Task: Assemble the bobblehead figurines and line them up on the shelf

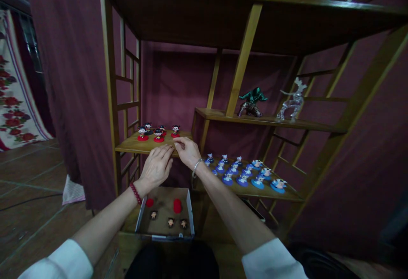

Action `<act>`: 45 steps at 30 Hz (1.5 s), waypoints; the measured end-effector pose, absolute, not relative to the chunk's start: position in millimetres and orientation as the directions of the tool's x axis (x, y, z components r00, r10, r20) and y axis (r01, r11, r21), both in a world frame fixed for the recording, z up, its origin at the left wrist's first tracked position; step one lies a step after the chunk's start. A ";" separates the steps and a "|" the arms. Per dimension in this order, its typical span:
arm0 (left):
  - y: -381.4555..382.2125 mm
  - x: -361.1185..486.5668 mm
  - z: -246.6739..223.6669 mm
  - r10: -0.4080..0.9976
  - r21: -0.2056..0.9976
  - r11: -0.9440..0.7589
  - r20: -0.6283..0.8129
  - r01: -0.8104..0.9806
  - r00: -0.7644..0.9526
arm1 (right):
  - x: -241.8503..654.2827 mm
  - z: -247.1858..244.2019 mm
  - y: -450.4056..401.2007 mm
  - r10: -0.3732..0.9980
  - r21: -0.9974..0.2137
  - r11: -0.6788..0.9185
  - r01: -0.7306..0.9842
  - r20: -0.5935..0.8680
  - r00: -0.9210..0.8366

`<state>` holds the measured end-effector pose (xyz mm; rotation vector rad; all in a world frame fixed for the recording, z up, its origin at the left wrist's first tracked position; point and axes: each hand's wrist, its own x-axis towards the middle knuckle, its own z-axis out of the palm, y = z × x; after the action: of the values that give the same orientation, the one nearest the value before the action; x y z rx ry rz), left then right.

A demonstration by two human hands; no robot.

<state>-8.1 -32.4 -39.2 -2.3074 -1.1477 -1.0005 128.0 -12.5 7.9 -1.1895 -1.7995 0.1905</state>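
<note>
Figurines on red bases [157, 133] standing in a small group on low left shelf [134, 146], faces turned outward as for display. Left hand [157, 166] and right hand [188, 151] meeting at front edge of shelf, fingers curled together; impossible to tell whether anything is pinched. Below: open box [190, 211] with more heads and red bases. Blue figurines [245, 176] in rows at right.

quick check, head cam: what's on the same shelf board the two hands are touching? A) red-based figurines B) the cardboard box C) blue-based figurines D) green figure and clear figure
A: both the left hand and right hand rest at the front edge of the small left shelf, where the red-based figurines stand; the blue-based figurines sit on a lower shelf to the right.
</note>
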 end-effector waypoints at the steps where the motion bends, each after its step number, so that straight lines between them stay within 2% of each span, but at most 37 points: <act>1: -32.8 -8.7 -39.1 0.535 -0.018 -0.600 0.734 0.800 0.418 | 129.5 7.5 -14.8 0.776 -0.557 0.532 0.638 0.622 -0.104; 5: -33.3 -14.6 -38.4 0.543 -0.008 -0.585 0.739 0.811 0.399 | 136.3 3.8 -20.7 0.745 -0.518 0.583 0.625 0.649 -0.157; 10: -31.5 -27.7 -30.4 0.632 0.081 -0.447 0.733 0.891 0.251 | 141.8 0.3 -23.6 0.721 -0.474 0.616 0.629 0.661 -0.207; 17: -23.1 -32.5 -9.5 0.773 0.050 -0.314 0.593 0.948 0.224 | 143.8 1.1 -23.3 0.725 -0.453 0.613 0.647 0.648 -0.233; 23: -9.9 -30.1 -1.5 0.849 0.016 -0.297 0.461 0.955 0.257 | 147.6 1.1 -21.0 0.725 -0.456 0.615 0.644 0.648 -0.234; 33: 3.3 -19.5 8.3 0.903 -0.012 -0.245 0.361 0.969 0.233 | 148.3 2.6 -19.1 0.738 -0.437 0.595 0.674 0.630 -0.243; 45: 2.2 -14.7 10.8 0.899 0.007 -0.210 0.395 0.978 0.190 | 146.9 -0.7 -15.1 0.734 -0.422 0.587 0.690 0.637 -0.235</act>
<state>-14.7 2.2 10.8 -2.2195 -1.7959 -0.4636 146.9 -15.1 -0.7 -1.1365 -1.9684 0.0654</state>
